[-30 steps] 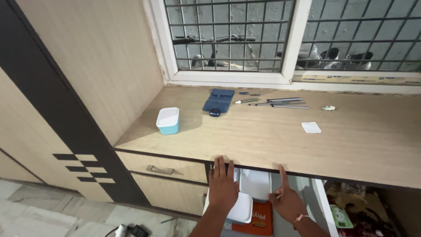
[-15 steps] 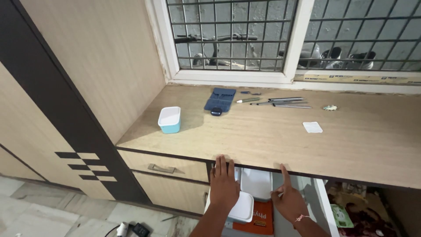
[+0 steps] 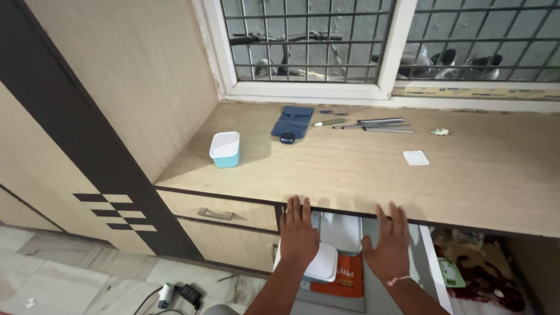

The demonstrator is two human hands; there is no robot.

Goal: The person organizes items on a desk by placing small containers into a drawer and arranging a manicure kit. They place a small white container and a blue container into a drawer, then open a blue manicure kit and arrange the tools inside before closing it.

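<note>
My left hand (image 3: 298,233) lies flat with its fingers spread, fingertips at the front edge of the wooden desk (image 3: 350,169). My right hand (image 3: 388,240) is also flat and spread, fingertips just under that edge. Both hover over an open drawer (image 3: 429,262) below the desktop. In the drawer sit white lidded containers (image 3: 341,230) and an orange book (image 3: 347,279). Neither hand holds anything.
On the desk stand a light blue box with a white lid (image 3: 225,148), a dark blue case (image 3: 291,121), several pens and thin rods (image 3: 373,123), and a white square pad (image 3: 415,157). A barred window (image 3: 326,41) is behind. Shut drawers (image 3: 217,214) are left; cables (image 3: 175,291) lie on the floor.
My right hand has opened from one pointing finger to a flat spread palm and shifted slightly right. The view has tilted down a little. My left hand has barely moved.
</note>
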